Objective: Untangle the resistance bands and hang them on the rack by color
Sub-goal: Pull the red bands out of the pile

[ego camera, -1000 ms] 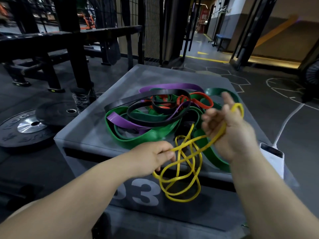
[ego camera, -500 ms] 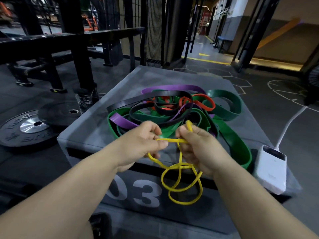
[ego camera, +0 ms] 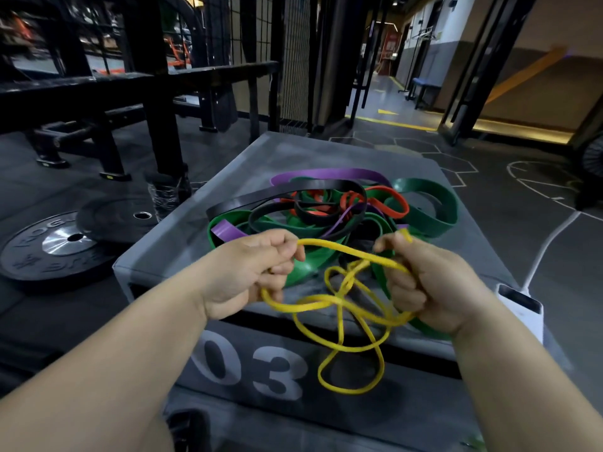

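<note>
The yellow band (ego camera: 339,301) is held in the air over the near edge of the box (ego camera: 182,236), stretched between both hands, its slack loops twisted and hanging down past the "03" on the box front. The left hand (ego camera: 251,269) has its fingers curled round one end, and the right hand (ego camera: 427,282) grips the other, fingers closed on it. Behind them a tangle lies on the box top: green (ego camera: 424,203), black (ego camera: 284,194), purple (ego camera: 329,173) and red (ego camera: 391,200) bands interlaced. A white power bank (ego camera: 522,308) sits at the box's right edge. Weight plates (ego camera: 55,246) lie on the floor to the left.
</note>
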